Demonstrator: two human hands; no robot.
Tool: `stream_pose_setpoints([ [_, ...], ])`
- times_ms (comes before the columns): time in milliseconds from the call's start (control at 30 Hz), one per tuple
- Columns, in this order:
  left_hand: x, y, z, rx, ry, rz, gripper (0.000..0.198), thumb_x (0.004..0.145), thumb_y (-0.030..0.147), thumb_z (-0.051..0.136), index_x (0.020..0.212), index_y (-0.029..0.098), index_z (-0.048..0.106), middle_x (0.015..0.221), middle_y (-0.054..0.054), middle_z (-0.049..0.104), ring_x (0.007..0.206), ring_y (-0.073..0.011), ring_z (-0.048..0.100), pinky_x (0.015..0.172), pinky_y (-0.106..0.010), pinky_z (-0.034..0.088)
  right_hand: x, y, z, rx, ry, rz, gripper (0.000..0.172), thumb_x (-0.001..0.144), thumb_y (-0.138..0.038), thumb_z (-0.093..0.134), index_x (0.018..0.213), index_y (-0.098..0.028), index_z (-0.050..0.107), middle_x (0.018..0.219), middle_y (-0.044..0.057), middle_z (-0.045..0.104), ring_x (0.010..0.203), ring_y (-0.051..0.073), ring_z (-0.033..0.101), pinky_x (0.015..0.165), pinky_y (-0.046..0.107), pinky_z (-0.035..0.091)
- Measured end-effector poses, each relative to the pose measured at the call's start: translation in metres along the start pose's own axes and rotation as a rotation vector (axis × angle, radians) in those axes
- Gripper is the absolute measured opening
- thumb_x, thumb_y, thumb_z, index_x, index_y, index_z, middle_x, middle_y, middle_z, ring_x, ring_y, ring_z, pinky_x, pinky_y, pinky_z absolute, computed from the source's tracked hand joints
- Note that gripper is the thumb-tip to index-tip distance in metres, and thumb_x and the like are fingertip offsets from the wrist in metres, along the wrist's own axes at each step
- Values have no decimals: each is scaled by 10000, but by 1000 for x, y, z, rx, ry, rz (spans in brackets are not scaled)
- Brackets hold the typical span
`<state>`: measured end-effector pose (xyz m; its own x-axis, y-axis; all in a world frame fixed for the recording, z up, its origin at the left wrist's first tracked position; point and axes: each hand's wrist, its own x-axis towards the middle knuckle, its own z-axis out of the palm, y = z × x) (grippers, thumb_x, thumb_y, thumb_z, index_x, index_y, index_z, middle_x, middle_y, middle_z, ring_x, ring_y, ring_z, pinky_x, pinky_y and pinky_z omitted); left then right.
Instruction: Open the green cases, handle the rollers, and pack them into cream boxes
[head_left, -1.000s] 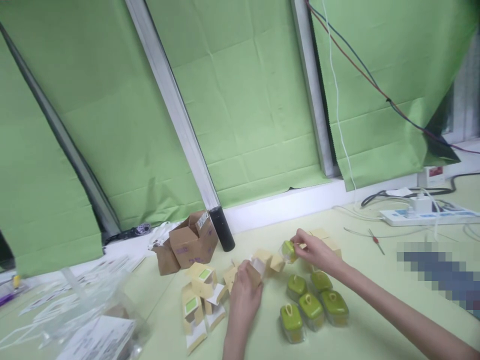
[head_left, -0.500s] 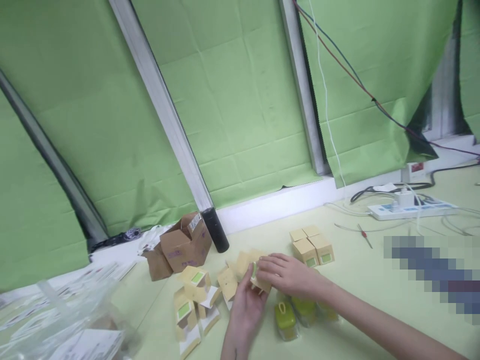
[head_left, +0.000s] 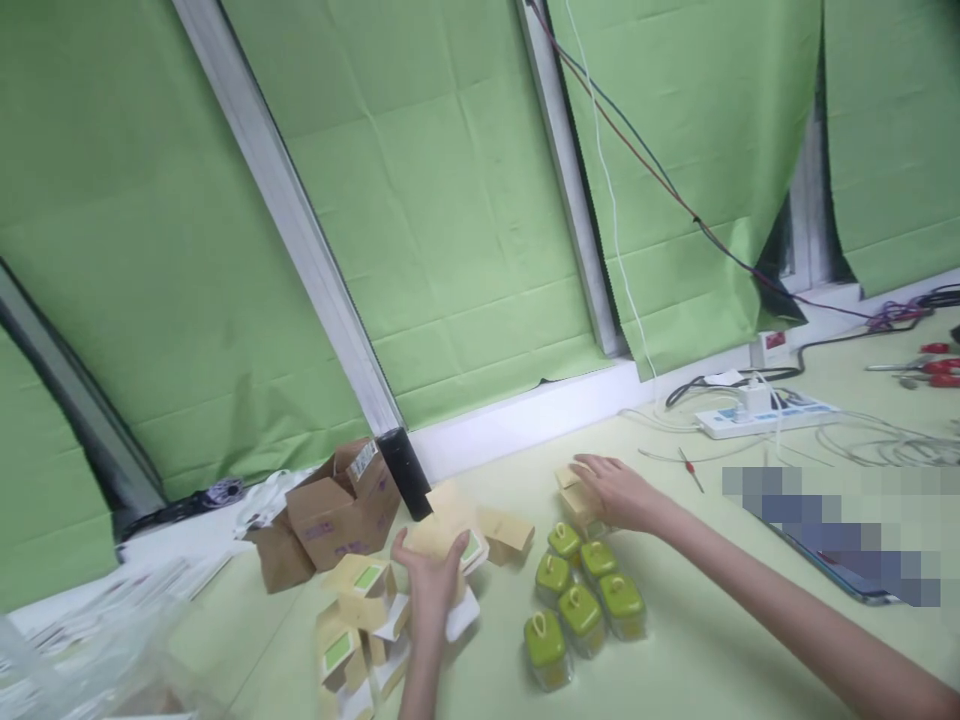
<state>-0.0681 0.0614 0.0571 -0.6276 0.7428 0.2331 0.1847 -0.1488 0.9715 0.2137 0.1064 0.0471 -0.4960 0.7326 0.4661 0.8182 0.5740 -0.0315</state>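
My left hand is closed around a small tan carton with a green label, held above a heap of similar open cartons. My right hand reaches out to the right and rests, fingers spread, on the stacked closed tan cartons. In front of it stand several small clear jars with green lids, grouped together on the pale green table.
A brown cardboard box lies open at the back left beside a black cylinder. A white power strip with cables, a red-tipped tool and red-handled tools lie at the right. Green cloth covers the wall.
The hands have parted: my right hand moved off the carton to the stacked cartons on the right, and my left hand now holds the carton alone. The view shifted right.
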Motion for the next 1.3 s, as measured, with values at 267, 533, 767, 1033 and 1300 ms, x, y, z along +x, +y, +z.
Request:
stream_pose_setpoints([
  [267, -10, 5, 4, 210, 273, 563, 777, 685, 415, 655, 1281, 129, 247, 1325, -198, 330, 1225, -305, 386, 1040, -500, 290, -43, 39, -21, 43, -136, 135, 262, 769, -200, 683, 998, -134, 574, 974, 61, 628, 856, 210, 611, 712, 360, 511],
  [533, -93, 14, 38, 511, -762, 758, 708, 790, 301, 585, 1394, 296, 215, 1393, -73, 412, 1327, -304, 285, 1033, -539, 334, -54, -20, -45, 249, 52, 34, 423, 704, -74, 607, 1059, -208, 421, 1033, 68, 589, 917, 232, 584, 680, 319, 503],
  [767, -94, 18, 29, 689, -704, 979, 773, 654, 5, 476, 1352, 307, 336, 1089, -96, 534, 995, -277, 525, 713, -408, 517, -62, -46, 3, 45, 437, -268, 417, 821, -6, 444, 1203, -170, 422, 1148, 113, 599, 1071, 255, 560, 932, 457, 460],
  [1033, -102, 16, 27, 621, -669, 1027, 754, 695, -24, 431, 1337, 365, 356, 1125, -103, 499, 1076, -291, 494, 751, -413, 496, -79, -39, 19, -25, 668, -234, 357, 800, 31, 475, 991, -267, 520, 979, 45, 631, 885, 213, 564, 780, 370, 497],
  [1300, -93, 12, 21, 439, -654, 753, 606, 718, 40, 516, 1255, 299, 406, 1073, -68, 514, 998, -246, 527, 788, -394, 481, -74, -56, -12, 304, 434, -304, 58, 868, -208, 528, 883, -251, 494, 708, -1, 561, 651, 169, 531, 565, 294, 478],
])
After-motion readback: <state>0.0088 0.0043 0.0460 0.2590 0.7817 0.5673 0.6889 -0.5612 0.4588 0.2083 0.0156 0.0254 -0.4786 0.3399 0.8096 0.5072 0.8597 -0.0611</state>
